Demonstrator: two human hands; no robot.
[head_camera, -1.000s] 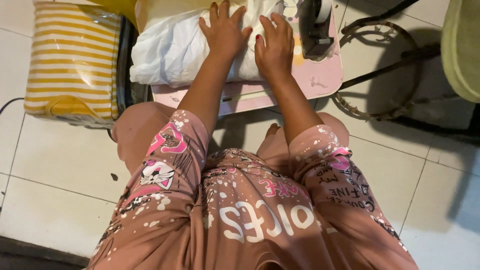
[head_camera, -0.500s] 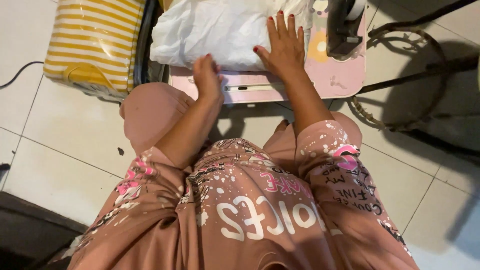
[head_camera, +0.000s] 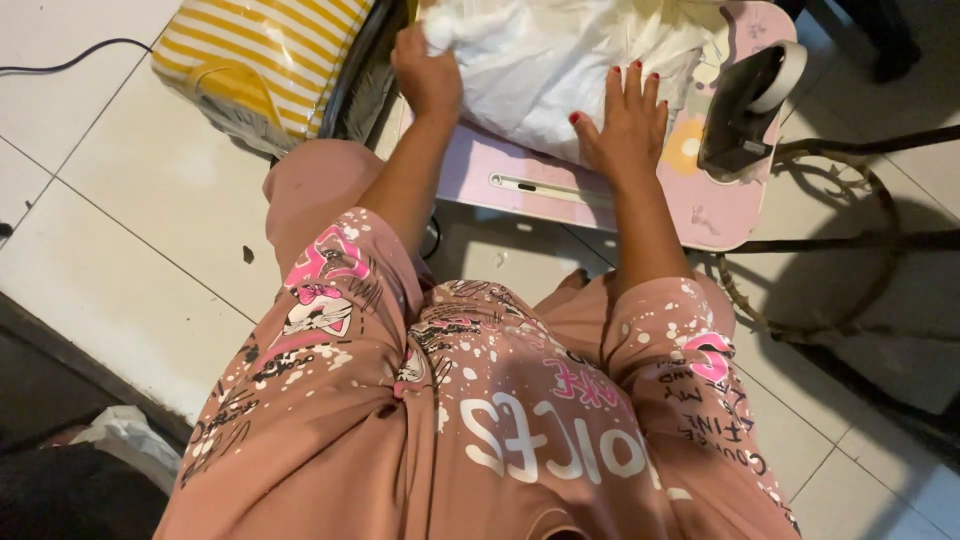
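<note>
A white cloth (head_camera: 560, 60) lies bunched on a small pink table (head_camera: 700, 205) in front of me. My left hand (head_camera: 428, 72) grips the cloth's left corner with closed fingers. My right hand (head_camera: 625, 125) rests flat with fingers spread on the cloth's near right edge, where it meets the tabletop. A dark iron (head_camera: 745, 105) with a white rim sits on the table's right side, just right of my right hand.
A yellow and white striped bag (head_camera: 260, 60) stands on the tiled floor to the left of the table. A dark metal chair frame (head_camera: 850, 240) is at the right. A black cable (head_camera: 60, 62) runs at the far left. White crumpled material (head_camera: 130, 430) lies at lower left.
My left hand came off the cloth, dropped to the table's near edge, then moved up and took hold of the cloth's left corner. My right hand stayed flat on the cloth.
</note>
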